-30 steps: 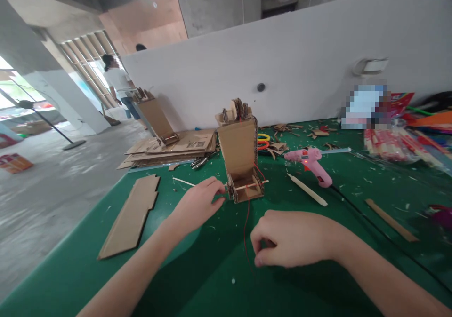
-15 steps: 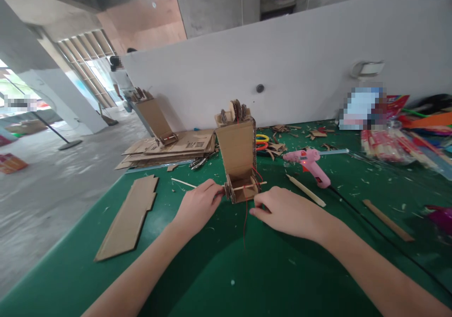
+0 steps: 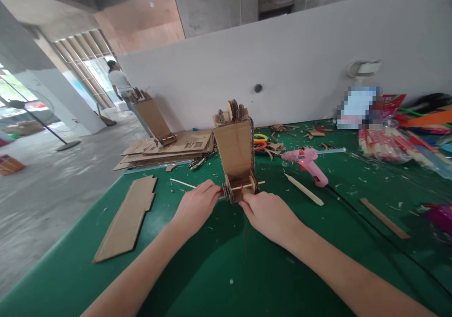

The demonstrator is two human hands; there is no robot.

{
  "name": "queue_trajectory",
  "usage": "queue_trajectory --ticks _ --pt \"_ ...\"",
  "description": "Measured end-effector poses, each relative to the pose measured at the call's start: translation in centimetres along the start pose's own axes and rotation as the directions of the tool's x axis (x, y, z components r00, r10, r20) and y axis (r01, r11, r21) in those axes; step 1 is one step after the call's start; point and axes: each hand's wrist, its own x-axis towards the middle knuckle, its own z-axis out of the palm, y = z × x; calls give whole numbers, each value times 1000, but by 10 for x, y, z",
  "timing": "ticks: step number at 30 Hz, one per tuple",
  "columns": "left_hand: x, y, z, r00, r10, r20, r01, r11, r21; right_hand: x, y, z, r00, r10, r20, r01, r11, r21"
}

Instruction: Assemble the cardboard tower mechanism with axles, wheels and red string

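In the head view a small cardboard model stands upright on the green table, with cardboard discs at its top and a thin wooden stick crossing its base. My left hand is closed at the left side of the base, fingertips against the layered cardboard discs there. A red string runs down the model's front to the stick. My right hand pinches this string just in front of the base, and its loose end trails down toward the table. The fingertips of my left hand are partly hidden.
A pink glue gun, a pale tapered stick and a cardboard strip lie to the right. A notched cardboard piece lies left. Behind are stacked cardboard sheets, scissors and scraps. A person stands far left.
My right hand has moved left to the front of the base and closed on the red string. The string now shows against the model's front panel. My left hand stays in place.
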Motion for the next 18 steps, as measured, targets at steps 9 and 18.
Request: queue_trajectory --ticks 9,18 --pt "3 -10 -2 1000 -9 -2 8 950 -311 -1 2 2 1000 -28 3 28 996 -89" --pt "4 -20 7 995 38 -90 -77 870 -487 -2 1 3 1000 -23 13 24 997 -69"
